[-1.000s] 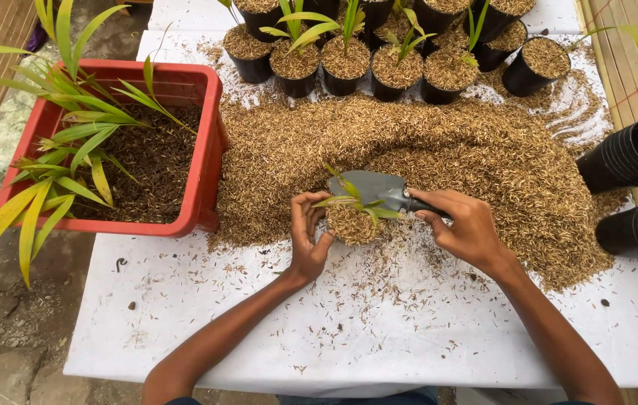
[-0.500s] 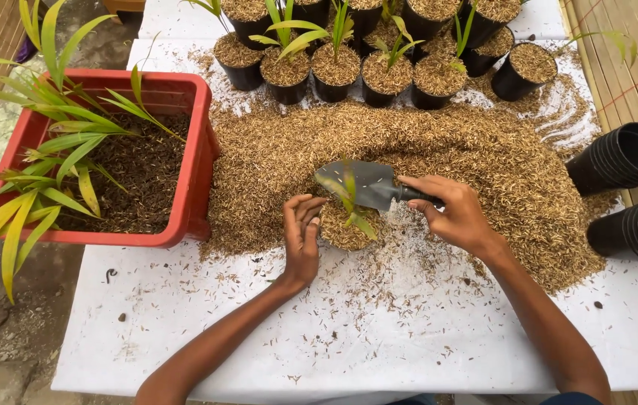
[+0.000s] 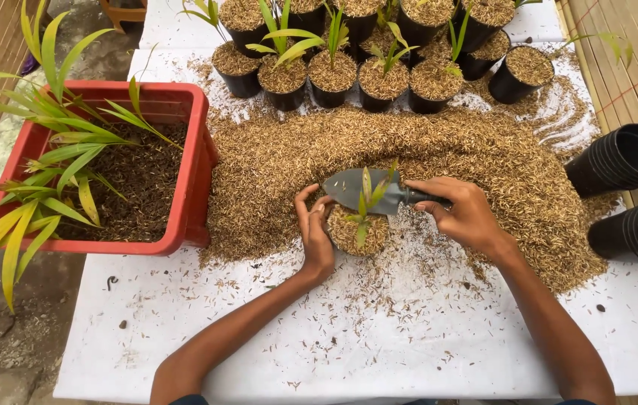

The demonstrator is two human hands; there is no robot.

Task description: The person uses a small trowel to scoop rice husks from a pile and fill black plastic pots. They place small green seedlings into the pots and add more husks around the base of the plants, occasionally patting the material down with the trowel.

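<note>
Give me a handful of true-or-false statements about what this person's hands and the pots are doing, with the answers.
1. The right hand grips a trowel by its handle. True.
2. The left hand rests flat on the white sheet, away from any pot. False: it cups the side of a small pot filled with husks.
3. The pot between the hands holds a green seedling. True.
4. The red crate stands to the person's right. False: it stands to the left, with leafy plants in it.
5. Stacked empty black pots lie at the right edge. True.
</note>
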